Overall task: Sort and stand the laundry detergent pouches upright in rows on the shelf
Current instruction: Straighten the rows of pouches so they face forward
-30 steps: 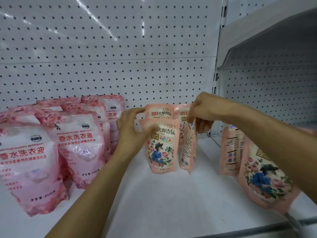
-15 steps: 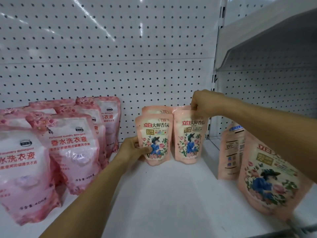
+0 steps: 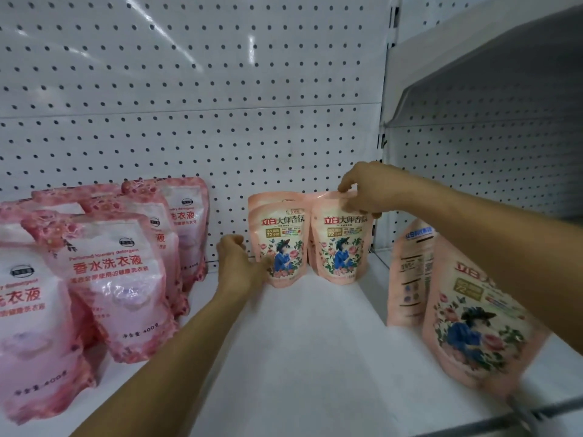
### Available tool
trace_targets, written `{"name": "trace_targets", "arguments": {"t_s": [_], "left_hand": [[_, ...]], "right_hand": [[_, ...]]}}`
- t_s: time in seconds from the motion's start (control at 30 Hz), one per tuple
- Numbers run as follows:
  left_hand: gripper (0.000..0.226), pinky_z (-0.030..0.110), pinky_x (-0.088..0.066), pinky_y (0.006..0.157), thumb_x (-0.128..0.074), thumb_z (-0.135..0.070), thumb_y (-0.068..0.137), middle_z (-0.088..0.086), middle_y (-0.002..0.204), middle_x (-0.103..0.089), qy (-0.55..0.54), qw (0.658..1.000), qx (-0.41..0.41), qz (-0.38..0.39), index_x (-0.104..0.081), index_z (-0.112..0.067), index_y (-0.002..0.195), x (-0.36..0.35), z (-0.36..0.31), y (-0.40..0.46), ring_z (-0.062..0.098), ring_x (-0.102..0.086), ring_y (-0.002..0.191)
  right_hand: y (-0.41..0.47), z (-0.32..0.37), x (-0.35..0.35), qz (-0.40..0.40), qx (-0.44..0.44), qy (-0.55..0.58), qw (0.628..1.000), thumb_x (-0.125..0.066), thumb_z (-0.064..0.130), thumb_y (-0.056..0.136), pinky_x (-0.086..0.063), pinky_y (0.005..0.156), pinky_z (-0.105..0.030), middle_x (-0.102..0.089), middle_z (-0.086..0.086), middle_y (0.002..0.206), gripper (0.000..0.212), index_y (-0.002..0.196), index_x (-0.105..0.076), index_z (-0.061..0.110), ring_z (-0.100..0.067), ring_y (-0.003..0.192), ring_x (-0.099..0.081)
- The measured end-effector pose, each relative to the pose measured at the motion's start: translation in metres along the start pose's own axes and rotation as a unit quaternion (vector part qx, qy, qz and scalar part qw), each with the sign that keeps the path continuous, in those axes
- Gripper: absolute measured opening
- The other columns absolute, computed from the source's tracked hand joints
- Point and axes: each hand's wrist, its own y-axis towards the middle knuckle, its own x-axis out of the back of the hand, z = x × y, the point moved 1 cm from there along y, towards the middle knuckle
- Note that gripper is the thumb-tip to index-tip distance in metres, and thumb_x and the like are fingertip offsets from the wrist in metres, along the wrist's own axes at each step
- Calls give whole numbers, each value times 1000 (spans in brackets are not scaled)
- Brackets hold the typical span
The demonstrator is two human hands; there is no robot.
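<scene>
Left hand (image 3: 241,263): fingers curled against the lower left edge of a small peach glossy plastic pouch printed with a blue-coated figure among roses (image 3: 281,239), thumb lying across its front; grip pinching that edge. Right hand (image 3: 366,192): reaching over from the right, fingers and thumb pinching the top seam of the twin peach pouch (image 3: 339,244).

Near items, right: one large peach pouch of the same floral print (image 3: 479,316), long axis upright but leaning, printed face toward the viewer, blurred. Just behind it, a second large peach pouch (image 3: 407,272), back panel of small text outward.

Near items, left: a cluster of pink-and-white soft film pouches with rose borders and red lettering (image 3: 116,279), plump, upright, several rows deep, leaning slightly.

Middle: white flat metal shelf (image 3: 299,357), matte.

Far: the two small pouches stand side by side, touching, long axes vertical, fronts facing outward, bases on the shelf. More peach edges show behind each. Beyond them, the white perforated back panel (image 3: 189,89), glossy, with regular round holes. An adjoining shelf bay (image 3: 492,89) sits at right.
</scene>
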Motion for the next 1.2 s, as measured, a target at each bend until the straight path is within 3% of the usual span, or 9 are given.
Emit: {"name": "trace_targets", "arguments": {"t_s": [0.1,0.3,0.4,0.47,0.7,0.87,1.0,1.1,1.2], "left_hand": [[46,31,-50,81,-76,-18,83,4,112,-47,14,992,-104,-68,-38,-16,110,11,-23,-31,20,-53,99],[42,25,-48,89,-71,-31,87,-13,113,-55,-27,960,-130,247,-47,-25,120,-38,-79,-107,3,-55,105],[49,29,-48,96,-73,-30,86,-12,123,-61,-81,939,-103,319,-48,-28,129,-83,-84,-120,6,-56,114],[38,20,-53,81,-71,-20,88,-10,116,-69,-131,930,-72,335,-58,-24,124,-105,-85,-123,6,-65,105],[20,24,-59,70,-58,-12,97,-4,101,-77,-213,952,0,220,-71,-19,111,-88,-61,-117,10,-74,87],[19,29,-60,71,-56,-10,97,-4,96,-77,-246,964,-16,95,-71,-22,103,-30,-33,-112,14,-75,87],[10,32,-53,68,-63,-21,95,-2,90,-70,-43,981,-164,-93,-69,-27,89,5,-19,-115,16,-65,79],[10,31,-52,66,-76,-23,83,-3,89,-65,-30,989,-145,-20,-66,-25,86,10,-17,-125,14,-58,76],[16,28,-53,71,-76,-32,79,-3,99,-61,-75,988,-122,57,-67,-24,90,15,-15,-133,12,-60,86]], "right_hand": [[-37,-9,15,-31,26,72,997,-67,40,87,-49,77,-30,-66,1,117,49,133,-55,28,-13,89,-64],[-133,-32,34,-160,14,171,972,-59,53,83,-40,79,-24,-60,20,110,43,124,-58,41,3,98,-55],[-173,-57,19,-229,-29,195,953,-57,56,77,-37,73,-17,-58,22,110,48,123,-57,42,12,93,-49],[-194,-68,1,-261,-49,231,936,-62,54,74,-42,73,-20,-59,18,107,51,123,-56,40,6,93,-53],[-231,-73,-60,-264,-55,376,886,-80,18,75,-51,56,-10,-67,19,91,49,109,-50,35,11,79,-65],[-220,-69,-114,-174,-122,373,903,-76,25,78,-59,77,-38,-69,17,101,39,112,-59,35,-11,95,-68],[-191,-51,-124,-143,-103,366,914,-70,24,84,-57,82,-37,-71,7,108,34,117,-65,22,-15,98,-68],[-164,-35,-125,-110,-88,412,900,-71,16,84,-56,70,-23,-70,10,106,30,114,-67,20,-6,90,-68],[-140,-25,-125,-77,-102,457,880,-75,13,82,-59,76,-40,-71,7,108,40,119,-62,20,-14,96,-69]]}}
